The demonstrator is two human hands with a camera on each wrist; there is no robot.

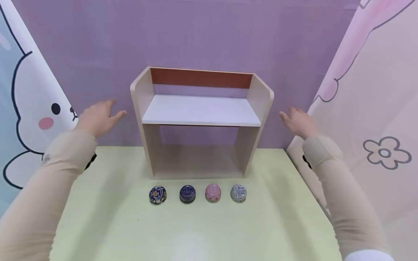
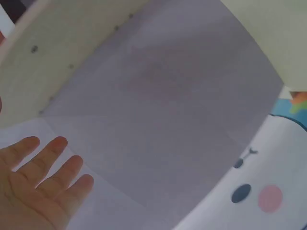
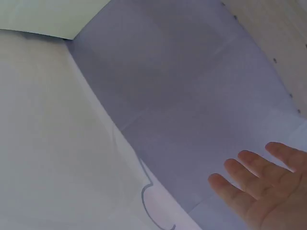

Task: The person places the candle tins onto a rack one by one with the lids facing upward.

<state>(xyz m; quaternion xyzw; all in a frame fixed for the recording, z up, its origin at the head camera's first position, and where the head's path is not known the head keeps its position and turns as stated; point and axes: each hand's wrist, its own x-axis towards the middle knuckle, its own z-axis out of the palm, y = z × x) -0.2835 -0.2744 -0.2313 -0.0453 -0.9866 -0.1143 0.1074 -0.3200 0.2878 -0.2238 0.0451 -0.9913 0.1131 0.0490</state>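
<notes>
A small wooden shelf unit with a white middle board stands at the back of the table. My left hand hovers in the air left of it, and my right hand hovers to its right. Neither touches the unit. In the left wrist view the left hand has straight, spread fingers and holds nothing. The right wrist view shows the right hand likewise, fingers extended. In front of the shelf lie a dark floral round tin, a navy tin, a pink tin and a grey-white patterned tin.
The pale yellow table carries the unit and the row of tins. A purple cloth hangs behind. Printed curtains stand at both sides, a bear-like figure on the left and a flower on the right.
</notes>
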